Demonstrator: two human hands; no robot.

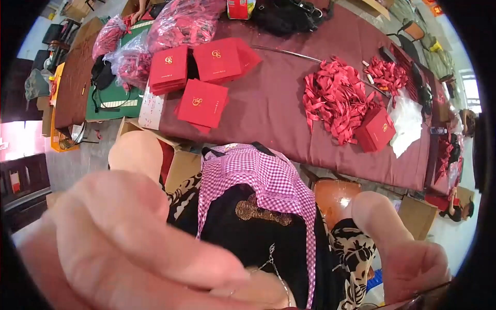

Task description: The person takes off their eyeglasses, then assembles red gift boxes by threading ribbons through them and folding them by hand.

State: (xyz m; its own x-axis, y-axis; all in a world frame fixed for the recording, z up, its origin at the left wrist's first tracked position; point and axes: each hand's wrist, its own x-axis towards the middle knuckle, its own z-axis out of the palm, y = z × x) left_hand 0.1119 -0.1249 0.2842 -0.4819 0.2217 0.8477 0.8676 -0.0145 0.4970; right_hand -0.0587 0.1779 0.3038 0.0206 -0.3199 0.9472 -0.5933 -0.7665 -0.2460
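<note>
My left hand (119,243) is very close to the camera and slightly blurred. Its fingers stretch toward the lower middle, and I see nothing held in them. At the lower right my right hand (416,266) is raised close to the camera, by a dark edge at the bottom of the view. The fingers of that hand are mostly hidden. Both bent arms come up from the sides. Between them are a purple checked apron (253,170) and a black top (232,232) with a chain necklace (274,263).
On the table with a dark red cloth (268,103) lie stacked red cards (204,106), heaped red ribbons (333,98), a red box (374,129), a white plastic bag (408,121) and a black bag (284,18). Filled clear bags (183,26) stand at the back left. A stool (336,196) is below the table edge.
</note>
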